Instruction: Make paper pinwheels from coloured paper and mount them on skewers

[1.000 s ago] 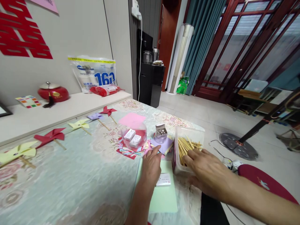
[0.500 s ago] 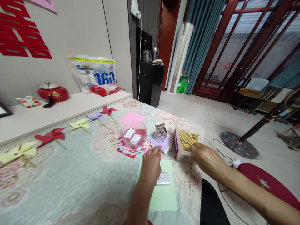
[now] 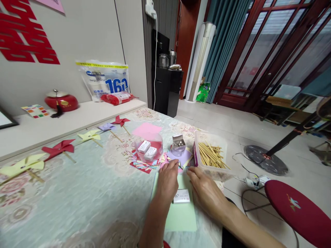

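Light green paper [image 3: 181,218] lies on the table with a small white box [image 3: 181,196] on it. My left hand [image 3: 168,181] rests palm down on the paper's far left part, fingers stretched forward. Across from it, my right hand [image 3: 205,189] lies low over the paper's right edge, its fingers extended and nothing seen in them. Just beyond that hand stands a clear plastic tub [image 3: 197,156] of thin wooden sticks [image 3: 210,155]. Ahead of my left hand, an open box of metal pins [image 3: 179,143] sits on purple paper [image 3: 186,158].
A clear round container [image 3: 138,157] with small white boxes stands on coloured paper pieces. Pink paper [image 3: 147,129] lies behind it. Paper pinwheels [image 3: 60,148] line the table's left side. A red stool [image 3: 294,206] and a black stand base [image 3: 265,159] are on the floor at right.
My right hand has moved left, out of the stick tub to the green paper's right edge. The sticks have shifted in the tub. My left hand has stayed in place.
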Action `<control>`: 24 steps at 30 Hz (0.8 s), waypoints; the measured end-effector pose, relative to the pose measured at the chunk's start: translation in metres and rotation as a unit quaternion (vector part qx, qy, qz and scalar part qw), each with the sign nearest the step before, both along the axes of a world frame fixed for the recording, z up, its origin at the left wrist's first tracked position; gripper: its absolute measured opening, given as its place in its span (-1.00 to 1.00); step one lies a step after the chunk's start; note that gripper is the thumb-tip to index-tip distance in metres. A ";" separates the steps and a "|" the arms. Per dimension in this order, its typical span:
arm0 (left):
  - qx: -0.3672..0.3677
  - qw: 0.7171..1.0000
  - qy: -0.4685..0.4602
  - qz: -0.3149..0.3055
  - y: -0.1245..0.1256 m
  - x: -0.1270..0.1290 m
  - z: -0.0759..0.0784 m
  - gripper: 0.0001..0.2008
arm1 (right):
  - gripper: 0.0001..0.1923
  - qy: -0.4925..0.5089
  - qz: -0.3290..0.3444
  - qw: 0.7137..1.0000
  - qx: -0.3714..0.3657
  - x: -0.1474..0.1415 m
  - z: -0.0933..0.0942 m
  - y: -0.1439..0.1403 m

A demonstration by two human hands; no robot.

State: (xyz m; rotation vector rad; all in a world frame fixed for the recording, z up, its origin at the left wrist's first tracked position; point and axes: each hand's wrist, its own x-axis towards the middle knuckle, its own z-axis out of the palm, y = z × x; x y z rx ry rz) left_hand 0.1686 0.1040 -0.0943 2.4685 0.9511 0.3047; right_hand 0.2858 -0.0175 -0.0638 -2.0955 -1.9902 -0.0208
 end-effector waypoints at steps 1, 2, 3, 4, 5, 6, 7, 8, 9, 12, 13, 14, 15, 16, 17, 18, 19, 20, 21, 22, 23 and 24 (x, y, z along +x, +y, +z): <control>0.002 1.000 0.000 0.000 0.000 0.000 0.000 -0.44 | -0.47 -0.004 -0.009 1.000 -0.002 -0.002 -0.005 0.007; 0.004 1.000 -0.003 0.001 0.000 0.000 -0.001 -0.45 | -0.47 -0.007 -0.015 1.000 0.000 -0.003 -0.006 0.013; 0.006 1.000 -0.007 0.001 0.000 0.001 -0.001 -0.46 | -0.48 -0.011 -0.019 1.000 0.006 -0.005 -0.004 0.021; 0.007 1.000 -0.013 0.002 0.000 0.001 -0.002 -0.48 | -0.50 -0.017 -0.024 0.999 0.013 -0.008 0.000 0.028; 0.009 1.000 -0.017 0.003 0.000 0.002 -0.003 -0.49 | -0.52 -0.024 -0.034 0.999 0.016 -0.011 0.007 0.036; 0.009 1.000 -0.020 0.005 0.001 0.002 -0.004 -0.50 | -0.54 -0.034 -0.050 0.998 0.014 -0.014 0.014 0.044; 0.010 1.000 -0.021 0.006 0.001 0.003 -0.005 -0.51 | -0.58 -0.045 -0.074 0.996 -0.003 -0.017 0.022 0.052; 0.010 1.000 -0.020 0.007 0.001 0.004 -0.006 -0.52 | -0.61 -0.052 -0.096 0.994 -0.027 -0.021 0.029 0.060; 0.009 1.000 -0.016 0.008 0.002 0.005 -0.007 -0.54 | -0.66 -0.054 -0.111 0.992 -0.037 -0.024 0.035 0.068; 0.004 1.000 -0.007 0.013 0.003 0.007 -0.008 -0.53 | -0.70 -0.054 -0.140 0.988 -0.044 -0.030 0.041 0.090; 0.003 1.000 -0.004 0.014 0.002 0.007 -0.008 -0.51 | -0.69 -0.054 -0.149 0.986 -0.044 -0.031 0.040 0.097; 0.001 1.000 -0.001 0.014 0.002 0.008 -0.008 -0.50 | -0.68 -0.055 -0.158 0.985 -0.045 -0.031 0.039 0.102; 0.001 1.000 0.001 0.013 0.002 0.007 -0.008 -0.50 | -0.68 -0.056 -0.165 0.984 -0.046 -0.030 0.036 0.107; 0.001 1.000 0.001 0.010 0.001 0.007 -0.008 -0.51 | -0.69 -0.058 -0.171 0.982 -0.047 -0.028 0.034 0.110; 0.002 1.000 0.000 0.006 0.001 0.006 -0.007 -0.52 | -0.71 -0.059 -0.177 0.981 -0.048 -0.027 0.032 0.113; 0.004 1.000 -0.002 0.003 0.000 0.005 -0.006 -0.53 | -0.73 -0.060 -0.182 0.980 -0.048 -0.025 0.030 0.114; 0.006 1.000 -0.006 -0.001 0.000 0.004 -0.005 -0.54 | -0.73 -0.062 -0.187 0.979 -0.047 -0.023 0.028 0.115; 0.007 1.000 -0.010 -0.003 -0.001 0.003 -0.004 -0.54 | -0.73 -0.063 -0.192 0.978 -0.044 -0.020 0.026 0.115; 0.008 1.000 -0.013 -0.004 -0.001 0.002 -0.003 -0.54 | -0.71 -0.065 -0.198 0.977 -0.040 -0.018 0.024 0.115; 0.008 1.000 -0.017 -0.005 -0.001 0.001 -0.002 -0.55 | -0.70 -0.068 -0.204 0.976 -0.036 -0.016 0.023 0.114; 0.007 1.000 -0.020 -0.005 -0.001 0.001 -0.001 -0.56 | -0.69 -0.071 -0.209 0.975 -0.032 -0.014 0.021 0.113; 0.005 1.000 -0.023 -0.005 -0.001 0.000 -0.001 -0.57 | -0.70 -0.074 -0.212 0.974 -0.028 -0.012 0.019 0.113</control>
